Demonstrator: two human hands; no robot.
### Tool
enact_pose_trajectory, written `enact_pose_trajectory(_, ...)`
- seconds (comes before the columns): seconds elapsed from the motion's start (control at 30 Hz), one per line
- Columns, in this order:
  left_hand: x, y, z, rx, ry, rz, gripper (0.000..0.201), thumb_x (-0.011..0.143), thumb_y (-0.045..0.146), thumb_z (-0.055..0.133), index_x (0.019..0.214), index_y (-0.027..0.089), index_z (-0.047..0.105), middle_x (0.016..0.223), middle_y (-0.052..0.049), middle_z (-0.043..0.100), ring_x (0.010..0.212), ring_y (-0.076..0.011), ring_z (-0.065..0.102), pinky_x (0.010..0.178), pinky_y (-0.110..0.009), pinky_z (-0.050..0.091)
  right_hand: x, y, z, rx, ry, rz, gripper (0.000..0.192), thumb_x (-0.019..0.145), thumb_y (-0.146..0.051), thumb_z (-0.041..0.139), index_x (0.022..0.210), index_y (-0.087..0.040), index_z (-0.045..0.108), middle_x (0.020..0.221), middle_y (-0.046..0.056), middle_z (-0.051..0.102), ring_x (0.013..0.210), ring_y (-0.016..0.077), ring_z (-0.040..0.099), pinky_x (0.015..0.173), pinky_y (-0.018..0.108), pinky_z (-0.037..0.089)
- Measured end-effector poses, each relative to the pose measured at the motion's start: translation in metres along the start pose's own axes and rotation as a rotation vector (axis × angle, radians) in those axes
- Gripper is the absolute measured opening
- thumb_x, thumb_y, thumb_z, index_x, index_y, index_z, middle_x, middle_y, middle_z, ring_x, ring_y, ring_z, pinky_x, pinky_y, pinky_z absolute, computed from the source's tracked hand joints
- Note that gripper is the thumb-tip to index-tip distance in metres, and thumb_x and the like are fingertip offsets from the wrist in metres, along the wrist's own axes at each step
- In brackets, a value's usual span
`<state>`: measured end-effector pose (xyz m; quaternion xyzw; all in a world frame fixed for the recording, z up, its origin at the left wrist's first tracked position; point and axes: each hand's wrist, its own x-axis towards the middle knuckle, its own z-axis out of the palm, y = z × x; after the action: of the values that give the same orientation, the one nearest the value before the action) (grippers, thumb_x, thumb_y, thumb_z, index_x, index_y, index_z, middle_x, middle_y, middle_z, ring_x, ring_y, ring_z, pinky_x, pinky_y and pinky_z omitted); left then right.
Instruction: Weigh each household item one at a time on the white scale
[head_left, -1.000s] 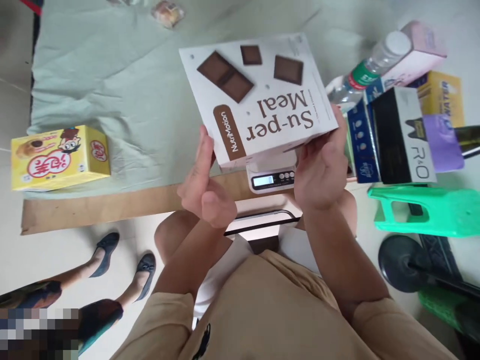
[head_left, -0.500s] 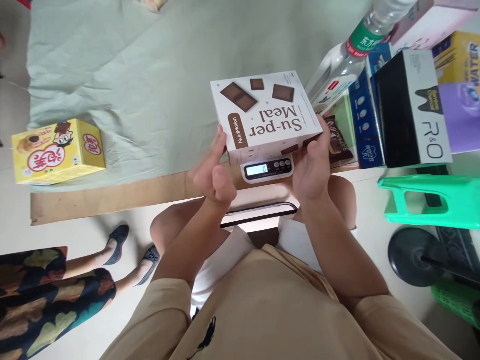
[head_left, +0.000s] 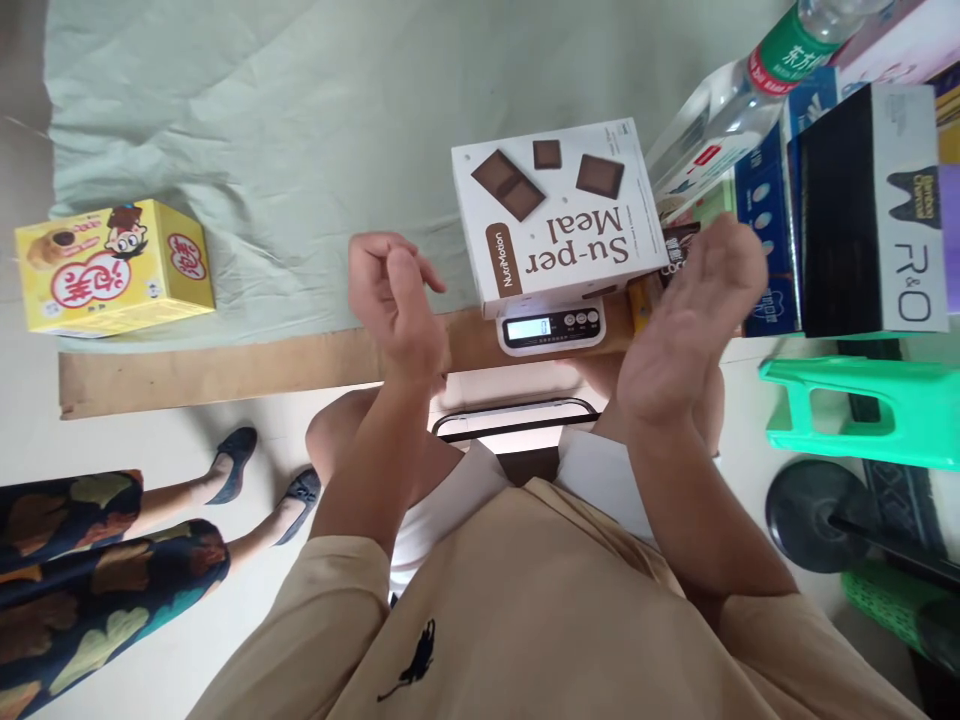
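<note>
A white Su-per Meal box (head_left: 559, 215) with brown chocolate squares printed on it rests on a small digital scale (head_left: 551, 328), and the scale's lit display shows at the near side. To the left of the box, apart from it, is my left hand (head_left: 397, 300), its fingers loosely bent with nothing in them. My right hand (head_left: 690, 315) is to the right of the scale, slightly blurred, its fingers stretched out and holding nothing. Behind that hand, a dark brown snack packet (head_left: 679, 245) is partly hidden.
A yellow snack box (head_left: 112, 268) sits at the table's left. On the right are a big clear bottle (head_left: 735, 120), a blue box (head_left: 765, 235) and a black and white R&O box (head_left: 870, 215). A green stool (head_left: 862, 410) stands below. Another person's legs (head_left: 180, 495) are at lower left.
Both hands have come away from the Su-per Meal box, the left to the left and the right to the right. The box now sits on the scale without a hand on it.
</note>
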<state>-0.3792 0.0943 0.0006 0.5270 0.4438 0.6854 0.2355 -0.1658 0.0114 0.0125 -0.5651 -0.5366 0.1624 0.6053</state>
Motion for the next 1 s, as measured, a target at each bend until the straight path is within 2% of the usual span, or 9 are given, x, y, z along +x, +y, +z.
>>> enact_pose_trajectory(0.07, 0.008, 0.003, -0.001, -0.005, -0.014, -0.083, 0.045, 0.110, 0.063, 0.054, 0.086, 0.027, 0.064, 0.067, 0.002, 0.055, 0.049, -0.0130, 0.050, 0.052, -0.035, 0.040, -0.012, -0.007, -0.013, 0.033, 0.007, -0.035, 0.049, 0.104, -0.053, 0.047, 0.153, -0.049, 0.049, 0.173, -0.005, 0.044, 0.177, 0.0229, 0.027, 0.150, 0.055, 0.019)
enact_pose_trajectory(0.17, 0.017, 0.000, -0.004, -0.012, -0.032, -0.090, 0.025, 0.109, 0.044, 0.060, 0.096, 0.025, 0.069, 0.081, 0.000, 0.063, 0.054, -0.0105, 0.049, 0.056, -0.034, 0.042, -0.034, -0.007, -0.033, 0.040, 0.034, -0.030, 0.049, 0.102, -0.050, 0.043, 0.150, -0.048, 0.052, 0.167, -0.005, 0.051, 0.173, 0.0240, 0.035, 0.147, 0.064, 0.023)
enact_pose_trajectory(0.23, 0.020, -0.004, -0.006, -0.028, -0.035, -0.073, 0.013, 0.101, 0.025, 0.065, 0.089, 0.023, 0.068, 0.086, -0.001, 0.063, 0.063, -0.0114, 0.053, 0.062, -0.035, 0.045, -0.045, -0.002, -0.043, -0.015, 0.056, 0.012, 0.052, 0.100, -0.053, 0.040, 0.150, -0.043, 0.051, 0.165, 0.000, 0.052, 0.172, 0.0271, 0.038, 0.144, 0.070, 0.025)
enact_pose_trajectory(0.33, 0.020, -0.006, -0.007, -0.060, -0.056, -0.073, 0.025, 0.089, 0.008, 0.062, 0.071, 0.023, 0.057, 0.071, -0.001, 0.053, 0.066, -0.0146, 0.051, 0.063, -0.037, 0.041, -0.053, 0.005, -0.050, -0.077, 0.057, 0.062, 0.055, 0.098, -0.058, 0.039, 0.149, -0.041, 0.048, 0.163, 0.003, 0.052, 0.170, 0.0284, 0.040, 0.142, 0.071, 0.027)
enact_pose_trajectory(0.47, 0.018, 0.000, -0.006, -0.100, -0.099, -0.155, 0.031, 0.098, 0.016, 0.055, 0.068, 0.024, 0.056, 0.058, 0.001, 0.043, 0.051, -0.0145, 0.039, 0.053, -0.035, 0.029, -0.050, 0.007, -0.049, -0.030, 0.032, 0.046, 0.050, 0.098, -0.056, 0.042, 0.146, -0.040, 0.048, 0.163, 0.002, 0.052, 0.169, 0.0267, 0.041, 0.144, 0.069, 0.026)
enact_pose_trajectory(0.63, 0.020, 0.002, -0.005, -0.063, -0.159, -0.160, 0.055, 0.115, 0.025, 0.046, 0.059, 0.022, 0.042, 0.053, 0.003, 0.039, 0.051, -0.0097, 0.037, 0.053, -0.033, 0.031, -0.044, 0.005, -0.044, 0.078, 0.022, 0.041, 0.045, 0.098, -0.050, 0.048, 0.142, -0.041, 0.052, 0.163, 0.001, 0.053, 0.168, 0.0223, 0.043, 0.148, 0.062, 0.021)
enact_pose_trajectory(0.8, 0.021, 0.000, -0.004, -0.104, -0.145, -0.195, 0.046, 0.115, 0.025, 0.047, 0.070, 0.020, 0.054, 0.060, 0.003, 0.047, 0.049, -0.0076, 0.040, 0.050, -0.032, 0.030, -0.045, 0.007, -0.044, 0.125, 0.012, 0.090, 0.043, 0.096, -0.051, 0.055, 0.139, -0.044, 0.056, 0.161, -0.001, 0.056, 0.166, 0.0209, 0.047, 0.148, 0.059, 0.026)
enact_pose_trajectory(0.9, 0.020, 0.003, -0.004, -0.120, -0.159, -0.241, 0.041, 0.109, 0.024, 0.050, 0.068, 0.022, 0.057, 0.060, 0.001, 0.047, 0.050, -0.0100, 0.043, 0.050, -0.032, 0.030, -0.048, 0.008, -0.041, 0.112, 0.052, 0.145, 0.043, 0.094, -0.054, 0.058, 0.135, -0.042, 0.058, 0.154, 0.003, 0.062, 0.153, 0.0254, 0.061, 0.138, 0.062, 0.042)
enact_pose_trajectory(1.0, 0.019, 0.010, -0.003, -0.129, -0.179, -0.268, 0.040, 0.106, 0.033, 0.051, 0.068, 0.024, 0.062, 0.059, -0.001, 0.049, 0.051, -0.0144, 0.047, 0.050, -0.035, 0.034, -0.049, 0.006, -0.040, 0.123, 0.061, 0.186, 0.032, 0.093, -0.054, 0.061, 0.118, -0.035, 0.066, 0.118, 0.006, 0.075, 0.108, 0.0261, 0.077, 0.109, 0.057, 0.064)
